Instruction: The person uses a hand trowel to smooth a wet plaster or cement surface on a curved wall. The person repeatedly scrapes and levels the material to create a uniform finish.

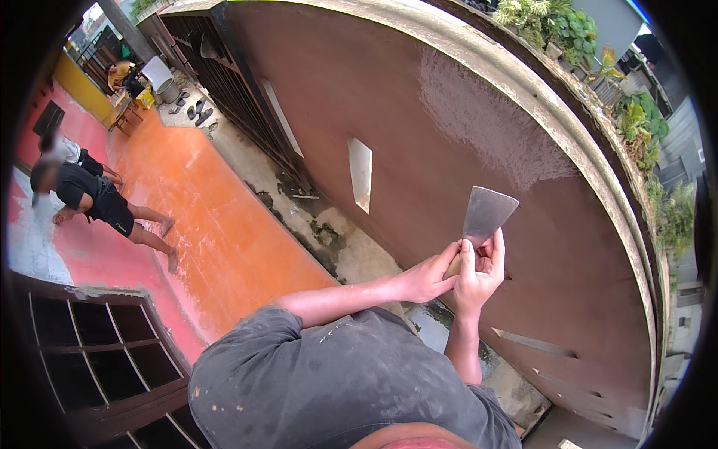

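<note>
A scraper [488, 214] with a wide, flat metal blade is held up before the brown wall [404, 97], its blade pointing up. My left hand [428, 278] is closed round its light handle [453, 266], most of which the fingers hide. At the base of the blade my right hand [477, 278] pinches the tool, thumb in front and fingers curled beside it. Both hands touch each other. A paler, rough patch [479, 112] marks the upper part of the wall, and the blade stands below it.
Slots such as a narrow opening [360, 173] pierce the wall. Potted plants [576, 34] line its top. An orange floor [202, 224] lies left, beyond a concrete gutter [359, 251]. Two people [97, 198] work by a pink wall [82, 258]; another person [120, 75] sits farther off.
</note>
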The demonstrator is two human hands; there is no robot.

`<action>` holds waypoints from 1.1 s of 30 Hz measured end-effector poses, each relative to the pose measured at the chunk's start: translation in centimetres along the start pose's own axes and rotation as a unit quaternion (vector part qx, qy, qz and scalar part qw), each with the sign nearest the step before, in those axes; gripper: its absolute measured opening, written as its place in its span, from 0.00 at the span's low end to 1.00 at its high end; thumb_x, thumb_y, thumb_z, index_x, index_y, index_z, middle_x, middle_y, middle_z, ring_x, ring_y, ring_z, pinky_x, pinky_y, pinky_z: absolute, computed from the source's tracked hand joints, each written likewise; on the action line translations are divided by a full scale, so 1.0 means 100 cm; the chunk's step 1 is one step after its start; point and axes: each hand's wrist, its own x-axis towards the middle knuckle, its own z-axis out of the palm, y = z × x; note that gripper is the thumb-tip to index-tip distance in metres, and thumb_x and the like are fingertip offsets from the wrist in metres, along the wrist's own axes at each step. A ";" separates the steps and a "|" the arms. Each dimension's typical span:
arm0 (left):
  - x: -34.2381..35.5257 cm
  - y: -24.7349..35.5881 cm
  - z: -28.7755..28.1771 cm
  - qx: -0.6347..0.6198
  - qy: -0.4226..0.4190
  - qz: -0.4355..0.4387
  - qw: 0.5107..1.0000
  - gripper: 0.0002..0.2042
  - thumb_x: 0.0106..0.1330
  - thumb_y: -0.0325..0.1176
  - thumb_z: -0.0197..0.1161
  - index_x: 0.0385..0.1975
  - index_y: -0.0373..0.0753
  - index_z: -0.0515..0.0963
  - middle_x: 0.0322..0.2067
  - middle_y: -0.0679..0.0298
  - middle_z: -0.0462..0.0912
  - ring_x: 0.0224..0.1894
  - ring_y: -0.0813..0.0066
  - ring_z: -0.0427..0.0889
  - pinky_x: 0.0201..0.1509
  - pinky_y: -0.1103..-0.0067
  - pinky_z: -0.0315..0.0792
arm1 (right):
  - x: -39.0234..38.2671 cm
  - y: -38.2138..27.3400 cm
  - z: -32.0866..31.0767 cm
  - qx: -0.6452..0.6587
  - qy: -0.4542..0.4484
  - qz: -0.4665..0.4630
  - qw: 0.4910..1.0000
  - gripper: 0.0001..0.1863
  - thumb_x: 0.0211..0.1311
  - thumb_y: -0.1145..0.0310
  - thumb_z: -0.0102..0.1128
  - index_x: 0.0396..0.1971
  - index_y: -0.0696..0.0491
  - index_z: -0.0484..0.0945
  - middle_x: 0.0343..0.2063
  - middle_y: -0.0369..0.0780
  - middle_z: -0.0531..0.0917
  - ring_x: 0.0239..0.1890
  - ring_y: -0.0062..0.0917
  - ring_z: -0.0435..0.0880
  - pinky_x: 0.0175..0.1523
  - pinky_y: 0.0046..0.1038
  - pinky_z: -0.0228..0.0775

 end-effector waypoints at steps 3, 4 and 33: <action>0.008 -0.017 0.014 -0.070 -0.029 -0.013 0.997 0.32 0.73 0.32 0.58 0.72 0.31 0.51 0.59 0.40 0.74 0.64 0.47 0.76 0.64 0.64 0.71 | 0.003 -0.002 -0.004 -0.068 0.046 -0.022 0.996 0.41 0.58 0.84 0.70 0.71 0.64 0.62 0.50 0.42 0.74 0.45 0.22 0.77 0.46 0.23 0.76; 0.009 -0.022 0.013 -0.077 -0.071 -0.036 0.994 0.29 0.74 0.30 0.56 0.71 0.31 0.53 0.58 0.42 0.74 0.63 0.49 0.76 0.65 0.64 0.70 | 0.005 -0.004 -0.006 -0.145 0.047 -0.058 0.987 0.44 0.54 0.82 0.73 0.72 0.62 0.62 0.52 0.43 0.72 0.46 0.24 0.76 0.44 0.24 0.75; 0.082 -0.055 -0.062 -0.179 -0.353 0.017 0.918 0.30 0.70 0.29 0.62 0.69 0.31 0.59 0.64 0.49 0.70 0.68 0.63 0.68 0.69 0.68 0.66 | 0.066 -0.007 0.076 -0.603 0.222 -0.184 0.744 0.31 0.47 0.91 0.53 0.58 0.68 0.76 0.57 0.51 0.75 0.66 0.48 0.73 0.69 0.43 0.68</action>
